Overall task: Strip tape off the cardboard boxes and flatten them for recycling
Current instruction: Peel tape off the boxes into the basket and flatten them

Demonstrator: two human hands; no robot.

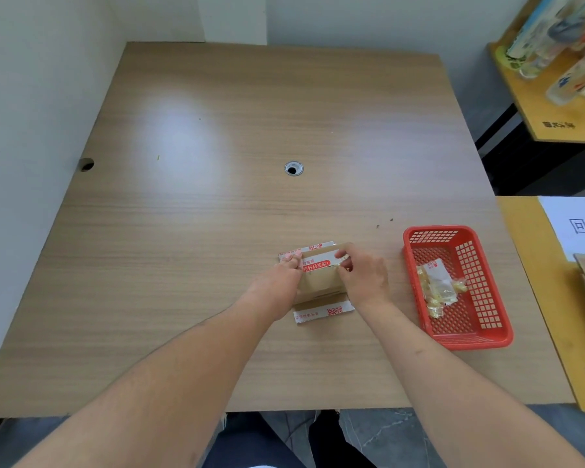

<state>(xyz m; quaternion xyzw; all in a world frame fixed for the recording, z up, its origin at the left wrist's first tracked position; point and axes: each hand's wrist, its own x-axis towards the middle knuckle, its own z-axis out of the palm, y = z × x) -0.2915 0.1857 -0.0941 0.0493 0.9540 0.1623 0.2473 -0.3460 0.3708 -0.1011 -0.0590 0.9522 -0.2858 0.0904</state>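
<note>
peeling tape off the box
left hand [281, 275] presses the box [320, 282] flat-fingered; right hand [362, 273] pinches the tape [318, 265]; next, a steady pull.

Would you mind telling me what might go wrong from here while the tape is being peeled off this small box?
1. The right hand pinches the tape on the cardboard box; the tape may tear and leave strips behind.
2. The left hand only presses one end, so the light box could lift or slide on the table.
3. The red basket sits near the table's right edge; a careless toss of sticky tape could nudge it.
</note>
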